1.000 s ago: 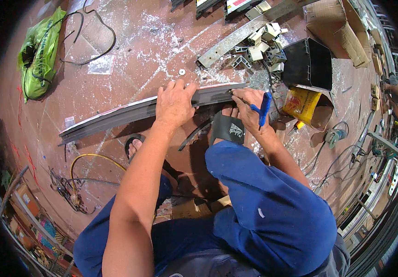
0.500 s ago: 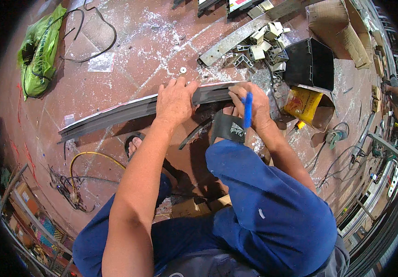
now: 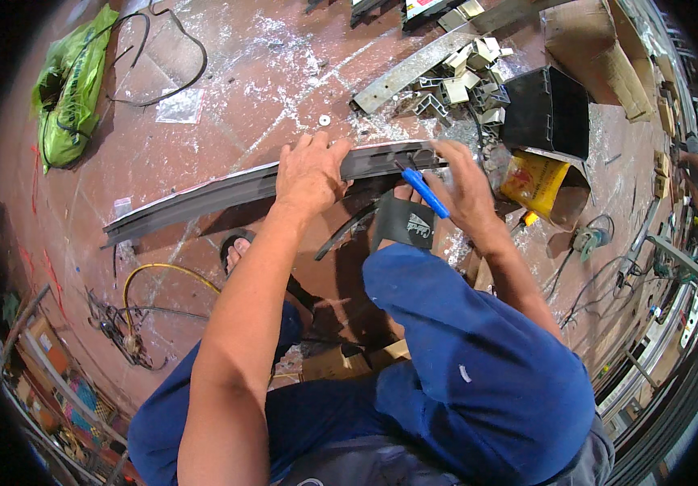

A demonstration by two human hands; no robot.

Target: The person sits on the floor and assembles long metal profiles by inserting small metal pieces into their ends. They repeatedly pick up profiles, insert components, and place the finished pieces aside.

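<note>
Lying at the far left of the red tiled floor [image 3: 227,89], a green bag [image 3: 69,93] is sitting beside a loop of black cable [image 3: 172,61]. Nearer the person, a yellow hose [image 3: 154,271] is curling across the tiles below the left end of a long grey metal strip [image 3: 203,194], which is running slightly bowed across the middle of the view, from the lower left up toward the right. The left hand [image 3: 310,172] is pressing down on the strip about midway, palm flat and fingers draped over its far edge, so its grip is closing on the strip. A sandalled foot [image 3: 239,251] is showing just below the strip, to the left of that forearm. The right hand [image 3: 462,188] is working at the strip's right end, holding a blue pen [image 3: 423,190] between thumb and fingers with its tip touching the metal; this grip is pinching narrowly around the pen. Farther back, a pile of short metal offcuts [image 3: 462,77] is lying near a black box [image 3: 550,112], and a yellow bag [image 3: 537,182] is sitting just right of the right hand. The person's blue trousers [image 3: 478,364] are filling the lower right.
</note>
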